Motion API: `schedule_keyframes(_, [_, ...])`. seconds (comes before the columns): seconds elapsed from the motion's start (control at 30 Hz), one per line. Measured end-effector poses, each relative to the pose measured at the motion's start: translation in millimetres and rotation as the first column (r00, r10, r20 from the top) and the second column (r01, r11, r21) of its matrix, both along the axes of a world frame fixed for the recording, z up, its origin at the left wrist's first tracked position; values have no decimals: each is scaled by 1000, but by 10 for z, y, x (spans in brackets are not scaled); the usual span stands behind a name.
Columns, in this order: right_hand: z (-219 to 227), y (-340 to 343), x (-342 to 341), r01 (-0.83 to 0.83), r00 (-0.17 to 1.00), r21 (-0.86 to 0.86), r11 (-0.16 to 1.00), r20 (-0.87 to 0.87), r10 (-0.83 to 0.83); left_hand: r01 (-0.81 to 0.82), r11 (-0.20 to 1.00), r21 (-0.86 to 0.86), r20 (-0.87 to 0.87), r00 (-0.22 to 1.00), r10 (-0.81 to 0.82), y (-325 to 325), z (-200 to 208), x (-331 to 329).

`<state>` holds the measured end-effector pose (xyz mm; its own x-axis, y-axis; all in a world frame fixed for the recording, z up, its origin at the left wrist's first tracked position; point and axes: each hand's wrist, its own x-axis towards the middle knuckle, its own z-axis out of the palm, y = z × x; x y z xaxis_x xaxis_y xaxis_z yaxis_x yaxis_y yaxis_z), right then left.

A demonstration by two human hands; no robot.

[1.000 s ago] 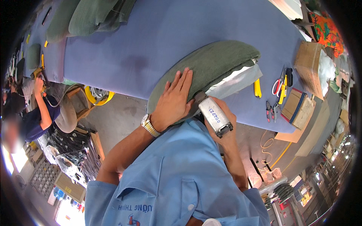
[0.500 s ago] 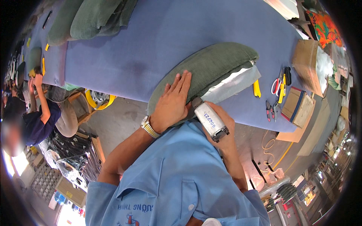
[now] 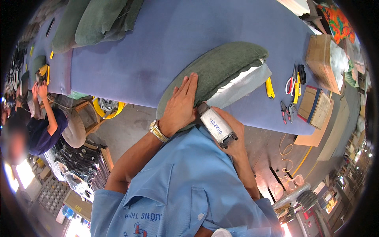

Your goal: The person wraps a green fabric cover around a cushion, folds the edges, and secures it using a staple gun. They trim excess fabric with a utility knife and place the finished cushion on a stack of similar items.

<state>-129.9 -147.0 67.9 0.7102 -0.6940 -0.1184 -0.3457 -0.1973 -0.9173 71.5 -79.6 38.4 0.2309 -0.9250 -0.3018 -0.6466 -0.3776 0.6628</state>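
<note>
Okay, we have green cushion, silver tool.
Left hand flat on cushion, right hand clamped around tool.

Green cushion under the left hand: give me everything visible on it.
The green cushion is a padded, curved piece covered in dark grey-green, soft-looking fabric. It lies slanted on the blue table, far tip to the upper right, near end reaching past the table's edge. Along its right side a ragged white layer shows, with a pale grey flap sticking out. The left hand lies flat on top; the right hand holds a silver tool by the near side, contact unclear.
</note>
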Motion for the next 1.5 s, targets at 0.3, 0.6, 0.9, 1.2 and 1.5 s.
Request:
schedule_keyframes(0.3, [125,1,147,21,997,100,995,-82,-12,-19,999,37,13,1000,18,12,-3,-52])
schedule_keyframes(0.6, [116,-90,42,8,998,98,995,61,-14,25,999,-30,78,997,-22,-33,28,-5])
schedule_keyframes(0.9, [-373,-375,-568,158,924,-222,962,-309,-223,24,1000,10,175,984,-25,-743,240,21])
schedule_keyframes(1.2, [-459,-619,-244,176,984,-259,950,12,-178,-15,1000,-19,148,989,18,-1226,312,349])
schedule_keyframes(1.5, [107,-525,345,91,967,129,987,227,-119,81,991,105,92,992,-91,-1629,270,298])
